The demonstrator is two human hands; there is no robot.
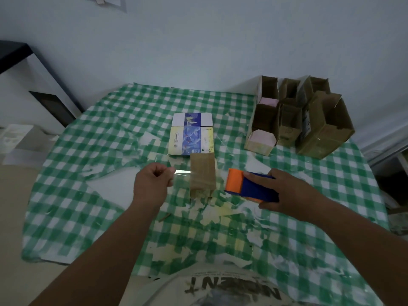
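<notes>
Covering pretty much the whole bench (77,217) is a green checked cloth, kinda scuffed and patchy in the middle. At the far right corner there's a bunch of open cardboard boxes (318,129) packed together, a couple with pink stuff inside. Around the middle of the bench lies a flattened printed carton (191,138), blue and pale yellow, flat on the cloth. Right at its near edge sits a small brown box (202,175), touching it or as good as.

Just right of that box, the right hand (289,191) is wrapped around a blue and orange tape dispenser (249,186), fingers over the top and orange end pointing at the box. On the other side, the left hand (152,184) is curled up, pinching the end of a clear tape strip (183,172). The strip runs level from those fingers onto the top of the brown box; past that it's too see-through for me to follow.
</notes>
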